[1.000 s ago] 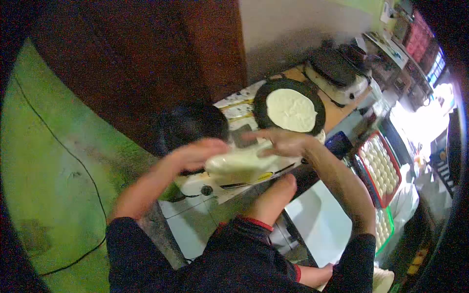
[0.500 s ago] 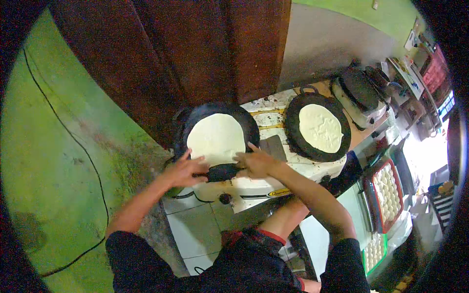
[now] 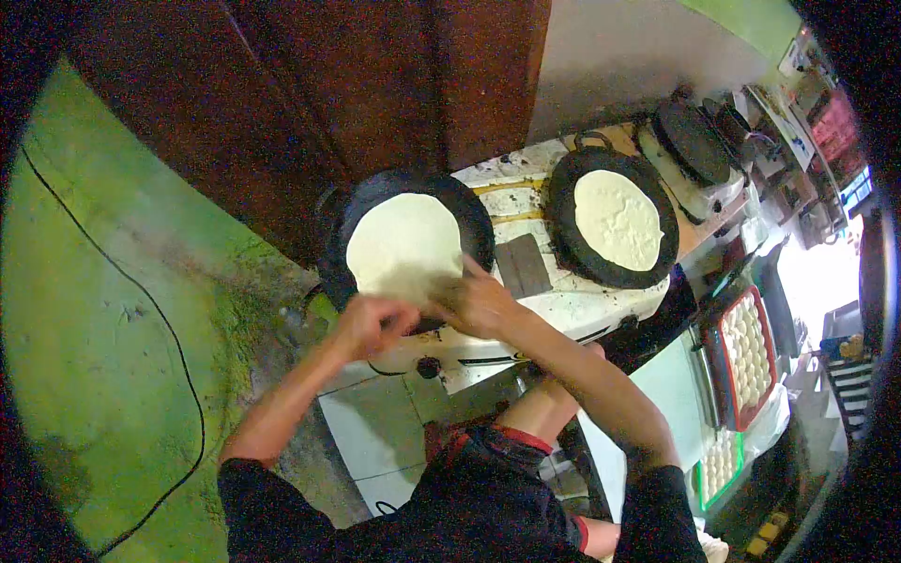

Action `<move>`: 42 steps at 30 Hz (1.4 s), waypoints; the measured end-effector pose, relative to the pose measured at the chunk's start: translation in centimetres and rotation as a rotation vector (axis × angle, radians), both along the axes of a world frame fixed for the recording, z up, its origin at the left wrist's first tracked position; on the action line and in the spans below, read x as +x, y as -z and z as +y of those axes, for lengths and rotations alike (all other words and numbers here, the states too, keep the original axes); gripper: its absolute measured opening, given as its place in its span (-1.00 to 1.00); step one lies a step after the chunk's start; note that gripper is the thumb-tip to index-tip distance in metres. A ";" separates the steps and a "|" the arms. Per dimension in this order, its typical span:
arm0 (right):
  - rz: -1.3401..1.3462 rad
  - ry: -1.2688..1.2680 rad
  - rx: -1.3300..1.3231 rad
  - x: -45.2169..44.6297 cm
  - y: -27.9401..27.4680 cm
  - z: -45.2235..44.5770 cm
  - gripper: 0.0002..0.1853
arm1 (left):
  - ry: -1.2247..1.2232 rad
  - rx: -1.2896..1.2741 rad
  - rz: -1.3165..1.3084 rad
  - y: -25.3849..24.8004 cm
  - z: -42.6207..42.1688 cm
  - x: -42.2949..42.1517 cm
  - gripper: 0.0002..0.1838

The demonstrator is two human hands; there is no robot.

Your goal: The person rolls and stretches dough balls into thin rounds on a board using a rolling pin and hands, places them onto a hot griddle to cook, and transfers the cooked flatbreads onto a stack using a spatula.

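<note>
My left hand (image 3: 375,327) and right hand (image 3: 481,305) crowd the front edge of the left pan (image 3: 478,220), while the brown panel (image 3: 460,94) blocks its far side. I could pass over the grey plate (image 3: 523,266) lying between that pan and the right pan (image 3: 563,230).

The left arm (image 3: 298,402) and right arm (image 3: 601,377) reach forward and lean in; the left hand (image 3: 366,326) is blurry, fingers a bit curled; the right hand (image 3: 484,306) is just beside it, back up, one finger poking forward.
</note>
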State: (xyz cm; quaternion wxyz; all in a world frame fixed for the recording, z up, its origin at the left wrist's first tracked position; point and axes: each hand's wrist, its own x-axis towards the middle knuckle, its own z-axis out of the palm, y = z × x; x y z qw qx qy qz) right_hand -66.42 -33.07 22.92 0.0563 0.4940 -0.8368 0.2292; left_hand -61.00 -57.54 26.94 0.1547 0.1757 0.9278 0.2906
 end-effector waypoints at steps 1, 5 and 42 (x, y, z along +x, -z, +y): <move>0.070 0.089 0.061 -0.8 1.1 -0.5 -0.43 | -0.096 -0.064 0.161 0.9 0.0 -1.6 -0.63; 0.080 0.421 0.375 -2.4 1.8 -0.2 -0.26 | -0.074 -0.610 0.401 6.4 -4.1 -5.7 -0.47; -0.721 2.132 0.111 28.2 4.6 77.8 -0.13 | 0.369 0.209 0.392 11.3 55.7 9.5 -0.02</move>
